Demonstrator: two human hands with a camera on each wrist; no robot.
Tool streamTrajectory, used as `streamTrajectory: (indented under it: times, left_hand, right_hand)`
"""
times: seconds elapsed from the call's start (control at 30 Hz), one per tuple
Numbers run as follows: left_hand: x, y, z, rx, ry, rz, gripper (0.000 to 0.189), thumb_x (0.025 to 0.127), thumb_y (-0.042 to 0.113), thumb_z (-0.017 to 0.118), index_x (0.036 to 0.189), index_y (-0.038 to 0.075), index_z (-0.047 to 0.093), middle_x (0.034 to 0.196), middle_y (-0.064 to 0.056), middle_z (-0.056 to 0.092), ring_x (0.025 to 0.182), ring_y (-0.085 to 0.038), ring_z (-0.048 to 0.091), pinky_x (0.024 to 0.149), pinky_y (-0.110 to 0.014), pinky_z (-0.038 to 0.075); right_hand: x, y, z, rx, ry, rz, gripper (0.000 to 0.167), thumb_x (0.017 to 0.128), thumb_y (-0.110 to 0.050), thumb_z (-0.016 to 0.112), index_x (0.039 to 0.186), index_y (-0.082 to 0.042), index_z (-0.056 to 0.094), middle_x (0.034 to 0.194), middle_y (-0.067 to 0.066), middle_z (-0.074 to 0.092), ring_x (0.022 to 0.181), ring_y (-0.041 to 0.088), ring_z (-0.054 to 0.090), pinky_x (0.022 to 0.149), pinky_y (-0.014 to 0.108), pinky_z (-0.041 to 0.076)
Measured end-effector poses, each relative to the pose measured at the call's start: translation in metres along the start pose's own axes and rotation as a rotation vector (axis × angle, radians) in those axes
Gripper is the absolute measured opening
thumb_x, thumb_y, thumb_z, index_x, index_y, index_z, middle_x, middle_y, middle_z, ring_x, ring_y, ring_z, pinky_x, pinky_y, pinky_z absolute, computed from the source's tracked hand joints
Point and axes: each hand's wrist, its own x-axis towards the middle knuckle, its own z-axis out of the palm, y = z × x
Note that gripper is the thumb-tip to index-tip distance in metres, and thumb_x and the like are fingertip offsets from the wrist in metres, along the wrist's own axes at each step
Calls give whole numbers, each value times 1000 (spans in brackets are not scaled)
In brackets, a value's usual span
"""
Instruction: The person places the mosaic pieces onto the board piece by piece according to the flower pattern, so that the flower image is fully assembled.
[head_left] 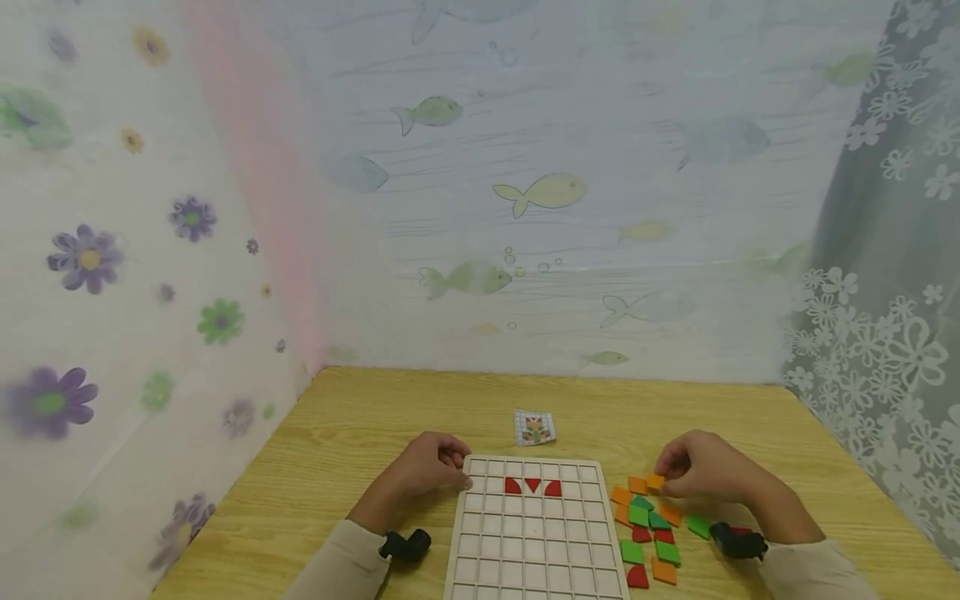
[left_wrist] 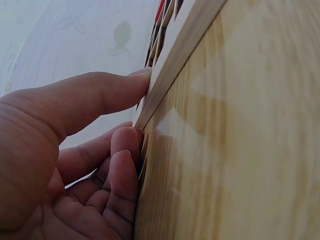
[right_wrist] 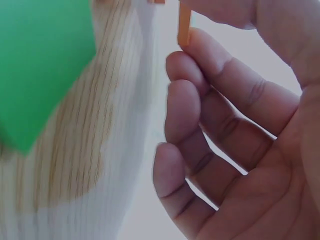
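From where I stand, a wall of painted flowers [head_left: 88,258] runs along the worktop's [head_left: 300,467] left edge. In from that edge, the person's left hand [head_left: 429,463] grips the far left corner of the gridded board [head_left: 534,550], thumb on its rim and the other fingers bent at the corner. A small black device [head_left: 406,546] sits at that wrist.

The pale board lies at the middle of the worktop, running out of sight at the near side. Near its far edge, three red pieces lie side by side in cells: two with a curved side and, between them, a triangle [head_left: 532,484]. Beyond the board's far edge, a small printed card [head_left: 535,428] lies toward the worktop's far edge.

Just off the board's right edge is a loose scatter of orange, green and red tiles [head_left: 639,515], some overlapping. At its far end, the right hand [head_left: 708,467] pinches an orange tile [head_left: 656,483] between thumb and index finger, the other fingers bent. A green tile [head_left: 699,527] lies near that wrist. Farther right hangs a flower-patterned curtain [head_left: 877,350].
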Motion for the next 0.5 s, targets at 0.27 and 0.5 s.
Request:
streamTrajectory:
  times: [0.27,0.5]
  left_hand:
    - [0,-1,0,-7,-3,-8,42,84,10,85,121,0,68,98,-7,63,85,-18,57,76,-33,51]
    - [1,0,0,24,6,-8,41,83,12,86,119,2,69,98,-6,64,86,-19,57,75,-32,50]
  right_hand:
    - [11,-13,10,-23,7,-39,13,82,-17,84,92,-15,76,86,-4,72,74,8,64,67,26,55]
    - [20,-23,17,-28,13,-76,13,83,-18,84,93,-16,76,87,-4,71,74,10,62,67,27,54]
